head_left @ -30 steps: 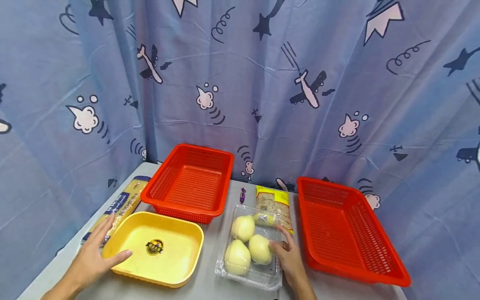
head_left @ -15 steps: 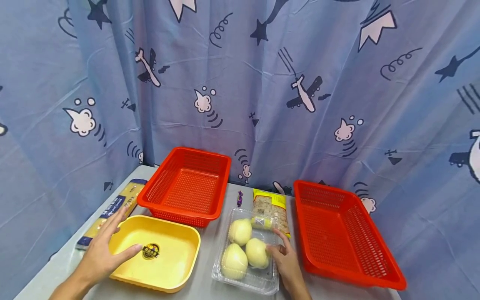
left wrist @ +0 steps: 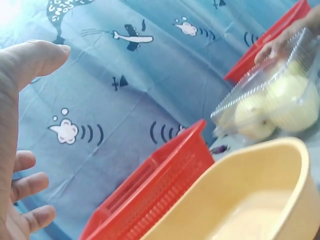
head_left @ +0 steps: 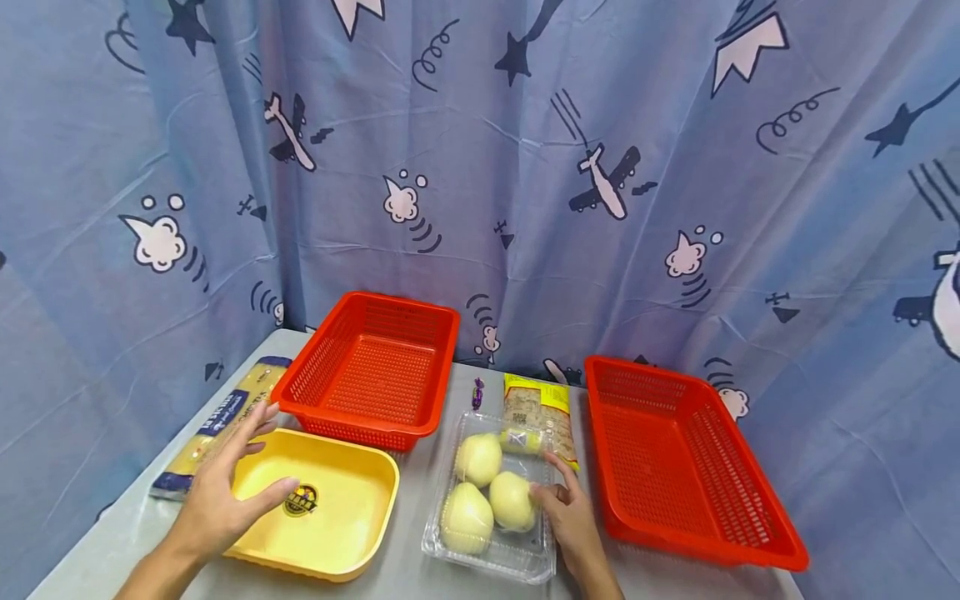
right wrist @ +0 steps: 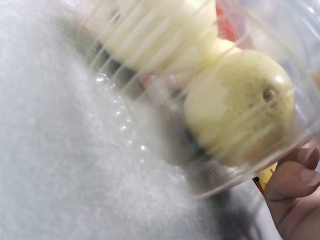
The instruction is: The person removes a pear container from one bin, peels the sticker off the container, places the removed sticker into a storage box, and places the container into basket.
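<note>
My right hand (head_left: 572, 518) grips the right edge of a clear plastic clamshell box (head_left: 517, 560), its fingers curled at the side wall in the right wrist view. Three pale yellow pears (head_left: 467, 517) show through the plastic. A small yellow packet (head_left: 522, 440) also shows at the box's far end. On the other side, my left hand (head_left: 217, 500) hovers over the left rim of a yellow tray (head_left: 330, 533), fingers spread and thumb apart, holding nothing. In the left wrist view its thumb and several fingertips appear against the curtain.
A red basket (head_left: 375, 383) stands behind the tray, and a longer red basket (head_left: 678, 475) is at the right. Left of the tray lies a spaghetti pack (head_left: 238, 414). Behind the box are a yellow-topped bag (head_left: 536, 404) and a purple-wrapped candy (head_left: 477, 394). A blue patterned curtain (head_left: 450, 167) closes off the back.
My left hand has moved right, further over the tray's left side. The right hand stays at the box's edge, and the whole head view has shifted slightly.
</note>
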`<state>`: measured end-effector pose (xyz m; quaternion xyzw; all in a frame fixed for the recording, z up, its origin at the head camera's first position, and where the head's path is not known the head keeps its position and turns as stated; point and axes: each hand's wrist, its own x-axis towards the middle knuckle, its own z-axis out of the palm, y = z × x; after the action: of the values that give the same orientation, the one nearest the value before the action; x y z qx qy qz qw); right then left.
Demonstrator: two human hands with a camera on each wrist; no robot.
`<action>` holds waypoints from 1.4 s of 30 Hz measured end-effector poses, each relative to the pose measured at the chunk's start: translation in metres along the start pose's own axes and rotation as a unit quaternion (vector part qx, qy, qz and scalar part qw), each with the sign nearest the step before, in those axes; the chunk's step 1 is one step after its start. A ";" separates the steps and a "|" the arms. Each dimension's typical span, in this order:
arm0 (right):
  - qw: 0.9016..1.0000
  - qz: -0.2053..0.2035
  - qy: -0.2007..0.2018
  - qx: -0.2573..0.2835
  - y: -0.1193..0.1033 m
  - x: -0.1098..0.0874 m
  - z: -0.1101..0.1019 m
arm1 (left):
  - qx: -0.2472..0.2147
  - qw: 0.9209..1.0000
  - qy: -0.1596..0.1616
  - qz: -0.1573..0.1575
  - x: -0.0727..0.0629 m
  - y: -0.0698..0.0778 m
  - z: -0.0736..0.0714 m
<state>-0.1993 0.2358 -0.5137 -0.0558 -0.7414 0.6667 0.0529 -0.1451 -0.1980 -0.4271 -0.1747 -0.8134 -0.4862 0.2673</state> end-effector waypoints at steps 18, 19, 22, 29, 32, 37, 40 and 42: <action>1.000 0.000 0.003 0.009 0.001 0.001 0.000 | -0.139 0.990 -0.033 0.016 0.015 0.016 0.041; 1.000 0.000 0.004 0.010 0.001 0.002 0.000 | -0.142 0.989 -0.035 0.015 0.016 0.017 0.044; 1.000 -0.001 0.005 0.008 0.002 0.002 0.000 | -0.152 0.987 -0.041 0.013 0.019 0.018 0.051; 1.000 -0.003 0.003 0.008 0.004 0.002 0.001 | -0.176 0.983 -0.042 0.020 0.023 0.020 0.069; 1.000 -0.003 0.004 0.008 0.005 0.002 0.000 | -0.185 0.981 -0.046 0.021 0.024 0.020 0.077; 1.000 -0.005 0.006 0.012 0.004 0.002 0.000 | -0.196 0.979 -0.051 0.009 0.026 0.019 0.090; 1.000 -0.008 0.007 0.013 0.004 0.002 0.000 | -0.203 0.978 -0.056 0.000 0.026 0.017 0.098; 1.000 -0.011 0.005 0.013 0.003 0.002 0.001 | -0.207 0.977 -0.057 -0.004 0.026 0.016 0.105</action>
<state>-0.2009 0.2357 -0.5170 -0.0501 -0.7333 0.6750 0.0644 -0.1852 -0.0974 -0.4403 -0.2502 -0.7098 -0.6344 0.1763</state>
